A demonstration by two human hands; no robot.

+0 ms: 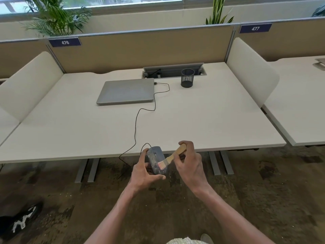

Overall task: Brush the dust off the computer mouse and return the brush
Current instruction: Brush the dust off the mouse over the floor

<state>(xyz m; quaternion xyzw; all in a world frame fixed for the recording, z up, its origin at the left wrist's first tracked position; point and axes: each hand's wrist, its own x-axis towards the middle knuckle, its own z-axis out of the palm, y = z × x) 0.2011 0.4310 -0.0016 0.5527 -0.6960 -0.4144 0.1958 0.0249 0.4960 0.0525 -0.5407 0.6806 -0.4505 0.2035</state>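
L hand [146, 170] is gripping the computer mouse [156, 162] from its left side, thumb curling under the near end, fingers wrapping the far edge. It's holding it off the desk [211, 120], out past the front edge and above the carpet [263, 191], prob. so the dust is falling to the floor, not the worktop. Pale specks are showing on the carpet below; mouse body is looking streaked w/ whitish dust.

R hand [189, 161] is pinching the brush [173, 155] by its wooden handle, fingers curled round it, handle angling up and away to the right. Bristles are touching the mouse's near right side, approx. mid-body. The low angle is letting the bristles sweep across the shell rather than poke at it.

Mouse cable [135, 127] is trailing slack from the mouse up over the desk to the closed laptop [125, 91], so there's enough play to lift the mouse w/o tugging.

Mesh pen cup [187, 78] is standing at the back of the desk, right of the laptop, near the cable tray [173, 71]; likely the brush's home, can't confirm.

Judgement: brushing stage, dust still on the shell; return of brush not yet begun.
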